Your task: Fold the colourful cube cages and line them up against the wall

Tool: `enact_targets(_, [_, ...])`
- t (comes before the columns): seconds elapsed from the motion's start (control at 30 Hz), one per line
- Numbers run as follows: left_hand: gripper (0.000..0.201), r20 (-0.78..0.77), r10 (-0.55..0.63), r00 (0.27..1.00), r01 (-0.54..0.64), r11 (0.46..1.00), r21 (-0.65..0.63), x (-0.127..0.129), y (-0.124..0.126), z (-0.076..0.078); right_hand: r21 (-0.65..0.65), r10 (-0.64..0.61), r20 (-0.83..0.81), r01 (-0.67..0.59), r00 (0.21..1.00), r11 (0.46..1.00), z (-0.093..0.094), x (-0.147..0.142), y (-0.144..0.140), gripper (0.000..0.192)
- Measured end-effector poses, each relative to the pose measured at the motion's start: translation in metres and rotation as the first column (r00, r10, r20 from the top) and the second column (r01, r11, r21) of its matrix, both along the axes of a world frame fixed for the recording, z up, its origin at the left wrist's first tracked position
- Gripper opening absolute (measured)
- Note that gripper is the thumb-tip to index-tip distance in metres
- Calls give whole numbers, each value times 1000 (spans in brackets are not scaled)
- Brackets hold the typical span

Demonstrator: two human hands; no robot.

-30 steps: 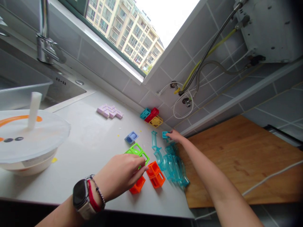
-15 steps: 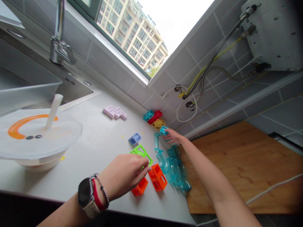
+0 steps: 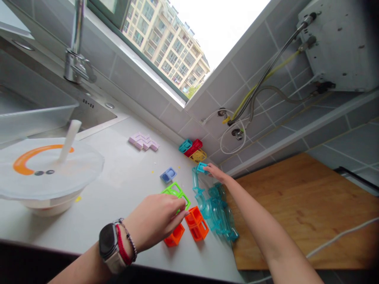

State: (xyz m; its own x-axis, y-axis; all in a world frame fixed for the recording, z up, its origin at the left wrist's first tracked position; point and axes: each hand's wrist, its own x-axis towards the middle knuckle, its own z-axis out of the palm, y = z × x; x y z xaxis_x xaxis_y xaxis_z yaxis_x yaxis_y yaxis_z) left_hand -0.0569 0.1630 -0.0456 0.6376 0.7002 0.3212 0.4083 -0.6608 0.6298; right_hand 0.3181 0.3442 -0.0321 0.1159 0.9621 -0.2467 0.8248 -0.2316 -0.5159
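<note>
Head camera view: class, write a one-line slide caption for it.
On a grey counter, the left hand touches green blocks beside orange blocks; the right hand holds a small teal block.

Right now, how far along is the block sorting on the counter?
Done: teal, red and yellow blocks sit grouped by the wall; pink pieces lie together. In hand: right hand holds a small teal block; left hand touches the green blocks. Left: blue block, orange blocks and clear teal tubes loose.
</note>
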Motion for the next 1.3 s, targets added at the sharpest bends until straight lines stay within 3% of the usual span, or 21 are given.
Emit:
enact_targets(0.17, [31,0,-1,1000,1,1000,-12,1,1,-4,-1,-16,-62,16,998,1000,-1,1,-5,35])
enact_targets(0.37, [30,-1,-1,1000,1,1000,-16,1,1,-3,209,19,-77,-3,997,978,18,1,8,42])
enact_targets(0.63, [28,13,1,1000,-1,999,-42,3,4,-8,353,231,21,-224,973,908,71,-45,70,44])
enact_targets(0.73, [29,14,2,1000,-1,998,-58,0,6,-7,335,281,218,-342,935,878,80,-69,97,38])
enact_targets(0.87, [32,25,11,1000,-9,997,-78,-3,9,-8,250,300,478,-455,825,855,77,-92,125,29])
enact_targets(1.03, [31,45,27,999,-23,995,-100,-6,13,-14,194,310,535,-472,786,860,67,-103,150,24])
enact_targets(1.3, [30,58,27,998,-19,991,-133,-7,18,-16,136,321,597,-487,735,863,45,-97,169,26])
